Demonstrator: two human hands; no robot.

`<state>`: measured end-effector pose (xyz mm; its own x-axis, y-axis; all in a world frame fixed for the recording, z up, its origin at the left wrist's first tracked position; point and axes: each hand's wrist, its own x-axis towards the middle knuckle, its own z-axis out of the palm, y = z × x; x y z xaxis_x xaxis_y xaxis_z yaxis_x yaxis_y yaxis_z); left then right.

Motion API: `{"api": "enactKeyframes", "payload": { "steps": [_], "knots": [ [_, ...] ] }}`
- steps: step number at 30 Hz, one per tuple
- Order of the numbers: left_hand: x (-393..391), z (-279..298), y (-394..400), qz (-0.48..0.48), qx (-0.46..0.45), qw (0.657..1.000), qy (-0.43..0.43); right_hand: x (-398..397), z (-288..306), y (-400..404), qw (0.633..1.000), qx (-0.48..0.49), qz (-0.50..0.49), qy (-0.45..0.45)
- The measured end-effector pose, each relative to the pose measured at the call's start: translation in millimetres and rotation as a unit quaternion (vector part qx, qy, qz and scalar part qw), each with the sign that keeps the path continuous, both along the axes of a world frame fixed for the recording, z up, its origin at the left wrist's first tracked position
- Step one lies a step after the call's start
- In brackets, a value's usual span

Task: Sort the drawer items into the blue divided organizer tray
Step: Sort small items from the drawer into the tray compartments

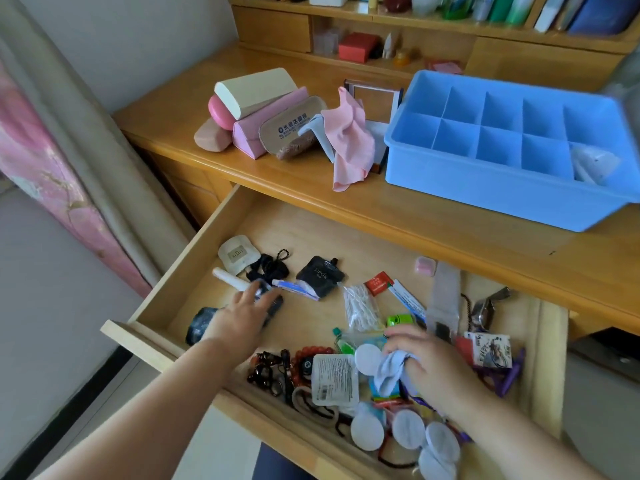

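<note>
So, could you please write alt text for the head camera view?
Two bare hands reach into an open wooden drawer of small clutter: the left hand over dark packets, the right hand gripping a pale blue cloth. A blue divided organizer tray sits on the desk above.

Wooden desk [242, 199], shelf [381, 15], pink curtain [52, 161]

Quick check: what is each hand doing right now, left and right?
Left hand: open, fingers stretched over dark packets in the drawer.
Right hand: closed on a pale blue cloth.
</note>
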<state>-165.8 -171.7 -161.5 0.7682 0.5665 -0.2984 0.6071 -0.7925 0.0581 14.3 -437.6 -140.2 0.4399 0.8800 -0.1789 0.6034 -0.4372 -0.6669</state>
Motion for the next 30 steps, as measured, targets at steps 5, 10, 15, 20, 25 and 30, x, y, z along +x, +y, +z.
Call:
{"api": "enactKeyframes", "payload": {
  "steps": [5, 10, 15, 20, 25, 30],
  "knots": [
    [-4.9, 3.6, -7.7, 0.054, -0.011, 0.997, -0.046, -10.2, -20.4, -1.5, 0.969, -0.15, 0.159, -0.116],
    [21.3, 10.0, -77.2, -0.202, -0.173, 0.959, -0.102, 13.8, -11.4, -21.9, 0.993, -0.032, -0.076, -0.088],
    [38.0, -1.5, -102.3, -0.314, -0.057, 0.947, 0.028, 44.2, -1.9, -56.5, 0.968, -0.13, -0.192, -0.097],
    [36.0, 1.4, -70.9, -0.121, -0.057, 0.991, 0.009, 34.4, -13.8, -71.3, 0.978, -0.194, -0.032, -0.064],
    [33.2, -5.6, -82.7, -0.125, -0.01, 0.989, -0.073, -1.0, -21.3, -75.1, 0.989, -0.136, 0.032, -0.044],
    [47.8, -8.3, -121.4, -0.316, -0.043, 0.948, -0.006, -16.4, -14.1, -76.4, 0.991, -0.118, 0.059, -0.012]
  ]
}}
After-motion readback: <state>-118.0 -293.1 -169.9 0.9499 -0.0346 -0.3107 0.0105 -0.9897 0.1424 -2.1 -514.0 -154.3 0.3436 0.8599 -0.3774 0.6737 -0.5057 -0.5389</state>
